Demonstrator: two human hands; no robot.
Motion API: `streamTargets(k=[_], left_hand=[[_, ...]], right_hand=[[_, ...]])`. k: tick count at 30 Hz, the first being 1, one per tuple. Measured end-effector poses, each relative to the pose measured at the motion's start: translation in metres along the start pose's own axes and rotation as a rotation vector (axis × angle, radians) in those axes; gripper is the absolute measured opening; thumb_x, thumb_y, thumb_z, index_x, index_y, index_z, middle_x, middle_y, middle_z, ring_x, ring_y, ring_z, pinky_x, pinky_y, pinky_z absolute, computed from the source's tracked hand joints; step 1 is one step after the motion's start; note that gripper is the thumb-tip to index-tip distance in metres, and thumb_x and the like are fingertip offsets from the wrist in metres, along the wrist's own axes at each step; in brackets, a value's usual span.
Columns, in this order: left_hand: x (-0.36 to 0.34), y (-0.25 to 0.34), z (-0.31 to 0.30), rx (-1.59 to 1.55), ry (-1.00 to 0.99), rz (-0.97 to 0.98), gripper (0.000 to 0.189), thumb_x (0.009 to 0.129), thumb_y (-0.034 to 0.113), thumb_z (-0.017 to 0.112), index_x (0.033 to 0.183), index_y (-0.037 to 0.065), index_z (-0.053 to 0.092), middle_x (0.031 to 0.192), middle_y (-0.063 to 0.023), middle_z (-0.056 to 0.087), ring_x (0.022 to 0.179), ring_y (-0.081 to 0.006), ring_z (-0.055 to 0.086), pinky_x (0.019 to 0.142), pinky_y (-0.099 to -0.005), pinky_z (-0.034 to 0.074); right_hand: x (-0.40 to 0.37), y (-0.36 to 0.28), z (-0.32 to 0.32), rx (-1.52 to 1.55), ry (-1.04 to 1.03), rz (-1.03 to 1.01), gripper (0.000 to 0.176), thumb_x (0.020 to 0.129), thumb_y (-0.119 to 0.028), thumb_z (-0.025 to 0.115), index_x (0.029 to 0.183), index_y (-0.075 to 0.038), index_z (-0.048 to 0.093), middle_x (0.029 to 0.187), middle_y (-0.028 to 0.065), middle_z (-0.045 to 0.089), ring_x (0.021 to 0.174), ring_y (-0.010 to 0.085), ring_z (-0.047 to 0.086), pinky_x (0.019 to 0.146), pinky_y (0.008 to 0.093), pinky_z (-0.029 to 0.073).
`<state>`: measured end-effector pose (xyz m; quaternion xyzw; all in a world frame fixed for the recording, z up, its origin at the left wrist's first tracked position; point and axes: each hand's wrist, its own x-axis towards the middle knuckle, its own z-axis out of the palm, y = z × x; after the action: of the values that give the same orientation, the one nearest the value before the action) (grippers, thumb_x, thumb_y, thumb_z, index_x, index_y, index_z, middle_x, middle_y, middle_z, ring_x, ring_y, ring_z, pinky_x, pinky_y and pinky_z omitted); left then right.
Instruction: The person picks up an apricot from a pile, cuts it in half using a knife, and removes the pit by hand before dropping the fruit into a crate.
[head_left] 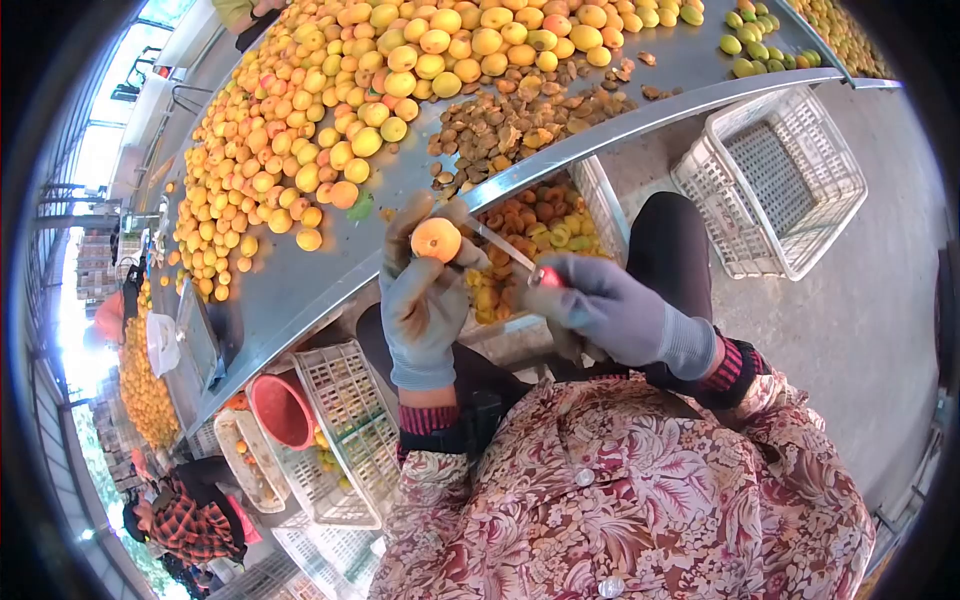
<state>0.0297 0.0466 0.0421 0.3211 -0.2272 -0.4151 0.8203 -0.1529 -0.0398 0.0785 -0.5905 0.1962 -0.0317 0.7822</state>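
Head view, the only one we have: our left hand (418, 310), in a grey knit glove stained brown, holds a round orange-yellow fruit (437, 240) between thumb and fingers, up near the rim of the grey sheet-metal table (300, 275). Our right hand (615, 310), in a cleaner grey knit glove, grips a small red-handled knife with a thin steel blade (503, 246). Blade points across at the left fingers, just beside the fruit. Can't tell if it touches the skin or if a cut has been started.

Beyond the knife, by the table edge: a white plastic crate (605, 195) with loose orange and yellow fruit pieces (570, 235). On the table: a big heap of whole yellow-orange fruit (330, 150), plus a brown pile of what look like fruit stones (520, 120).

To do this cut well, we'd say: pinch firm enough to stop roll, not so hard that ripe flesh bruises. Keep left fingertips behind the edge; they look close to the tip, and knit gloves probably won't stop it. Short blade strokes, turn the fruit rather than the wrist. Ease off at the stone; a slip there heads for the thumb.
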Motion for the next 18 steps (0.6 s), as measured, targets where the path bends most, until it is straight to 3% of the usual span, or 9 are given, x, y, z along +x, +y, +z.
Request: streamTargets(k=[2, 3, 5, 6, 8, 9, 12, 16, 18], left_hand=[[0.000, 0.004, -0.008, -0.063, -0.201, -0.152, 0.046, 0.079, 0.010, 0.054, 0.122, 0.000, 0.045, 0.111, -0.0223, 0.057, 0.086, -0.0252, 0.061, 0.073, -0.0357, 0.050], [-0.002, 0.004, -0.005, -0.068, -0.199, -0.151, 0.046, 0.079, 0.010, 0.054, 0.122, 0.000, 0.045, 0.111, -0.0223, 0.057, 0.086, -0.0252, 0.061, 0.073, -0.0357, 0.050], [-0.009, 0.001, 0.003, -0.118, -0.171, -0.241, 0.042, 0.084, 0.019, 0.051, 0.119, -0.002, 0.045, 0.101, -0.0230, 0.059, 0.081, -0.0250, 0.061, 0.069, -0.0344, 0.051], [-0.012, -0.001, 0.009, -0.125, -0.172, -0.247, 0.042, 0.084, 0.019, 0.051, 0.119, -0.002, 0.045, 0.101, -0.0230, 0.059, 0.081, -0.0250, 0.061, 0.069, -0.0344, 0.051], [-0.016, -0.005, 0.020, -0.142, -0.170, -0.272, 0.041, 0.090, 0.028, 0.043, 0.117, -0.003, 0.045, 0.089, -0.0196, 0.060, 0.076, -0.0242, 0.059, 0.067, -0.0322, 0.050], [-0.019, -0.008, 0.022, -0.144, -0.173, -0.277, 0.041, 0.090, 0.028, 0.043, 0.117, -0.003, 0.045, 0.089, -0.0196, 0.060, 0.076, -0.0242, 0.059, 0.067, -0.0322, 0.050], [-0.026, -0.008, 0.024, 0.388, -0.186, -0.287, 0.041, 0.094, 0.036, 0.036, 0.111, 0.000, 0.045, 0.082, -0.0152, 0.058, 0.071, -0.0222, 0.056, 0.063, -0.0311, 0.046], [-0.029, -0.013, 0.026, 0.197, -0.208, -0.329, 0.040, 0.094, 0.037, 0.036, 0.109, 0.001, 0.045, 0.085, -0.0149, 0.058, 0.069, -0.0220, 0.055, 0.062, -0.0322, 0.045], [-0.032, -0.015, 0.034, 0.143, -0.134, -0.330, 0.031, 0.089, 0.022, 0.046, 0.108, -0.001, 0.045, 0.086, -0.0119, 0.058, 0.070, -0.0181, 0.056, 0.061, -0.0289, 0.045]], right_hand=[[0.005, -0.012, 0.003, 0.227, 0.174, -0.033, 0.021, 0.090, -0.026, 0.053, 0.094, -0.005, 0.055, 0.056, -0.0012, 0.049, 0.044, 0.0052, 0.046, 0.038, 0.0192, 0.033], [0.008, -0.018, 0.003, 0.223, 0.174, -0.029, 0.021, 0.090, -0.026, 0.053, 0.094, -0.005, 0.055, 0.056, -0.0012, 0.049, 0.044, 0.0052, 0.046, 0.038, 0.0192, 0.033], [0.016, -0.028, 0.001, 0.403, 0.299, -0.382, 0.020, 0.089, -0.022, 0.053, 0.093, -0.003, 0.056, 0.053, -0.0004, 0.047, 0.039, 0.0053, 0.042, 0.036, 0.0204, 0.031], [0.021, -0.033, -0.002, 0.401, 0.308, -0.378, 0.020, 0.089, -0.022, 0.053, 0.093, -0.003, 0.056, 0.053, -0.0004, 0.047, 0.039, 0.0053, 0.042, 0.036, 0.0204, 0.031], [0.031, -0.044, -0.005, 0.336, 0.297, -0.757, 0.030, 0.093, -0.022, 0.042, 0.102, 0.003, 0.055, 0.049, -0.0025, 0.040, 0.038, 0.0056, 0.034, 0.040, 0.0207, 0.031], [0.034, -0.050, -0.001, 0.335, 0.304, -0.758, 0.030, 0.093, -0.022, 0.042, 0.102, 0.003, 0.055, 0.049, -0.0025, 0.040, 0.038, 0.0056, 0.034, 0.040, 0.0207, 0.031], [0.038, -0.065, 0.008, 0.469, 0.366, -0.698, 0.031, 0.094, -0.020, 0.039, 0.102, 0.003, 0.057, 0.049, -0.0022, 0.037, 0.038, 0.0063, 0.033, 0.039, 0.0212, 0.031], [0.047, -0.061, 0.008, 0.474, 0.406, -0.688, 0.027, 0.093, -0.018, 0.042, 0.101, 0.003, 0.058, 0.049, -0.0019, 0.040, 0.037, 0.0059, 0.034, 0.037, 0.0208, 0.029], [0.049, -0.059, 0.008, 0.475, 0.399, -0.679, 0.027, 0.092, -0.017, 0.043, 0.101, 0.003, 0.058, 0.049, -0.0020, 0.040, 0.037, 0.0057, 0.034, 0.036, 0.0209, 0.029]])
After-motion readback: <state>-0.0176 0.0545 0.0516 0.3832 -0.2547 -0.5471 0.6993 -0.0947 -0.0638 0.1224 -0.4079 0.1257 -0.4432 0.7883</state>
